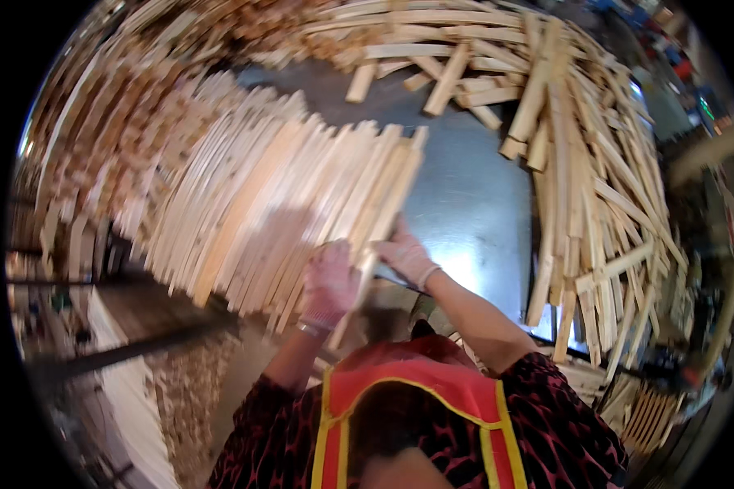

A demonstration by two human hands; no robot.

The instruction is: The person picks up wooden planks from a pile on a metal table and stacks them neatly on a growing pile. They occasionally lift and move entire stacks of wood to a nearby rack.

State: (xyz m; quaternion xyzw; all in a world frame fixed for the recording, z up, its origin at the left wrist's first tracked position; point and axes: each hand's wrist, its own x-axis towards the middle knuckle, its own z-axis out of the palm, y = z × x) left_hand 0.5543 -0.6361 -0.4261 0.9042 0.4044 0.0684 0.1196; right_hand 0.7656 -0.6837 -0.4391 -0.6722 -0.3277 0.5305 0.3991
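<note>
A row of pale wooden strips [257, 191] lies side by side, slanting, at left centre on a metal table. My left hand [332, 281], in a pinkish knit glove, rests with its fingers flat on the near ends of the strips towards the row's right side. My right hand [406, 255], gloved alike, closes on the outermost wooden strip [398, 191] at the row's right edge, thumb towards my left hand. That strip's near end reaches down past my left wrist. The undersides of the strips and some right fingertips are hidden.
Bare grey metal of the tabletop [473, 183] shows right of the row. Loose wooden strips [579, 187] lie in a jumbled heap along its right and far sides. Stacked wood [98, 138] rises at the far left. A dark bar [139, 349] crosses the lower left.
</note>
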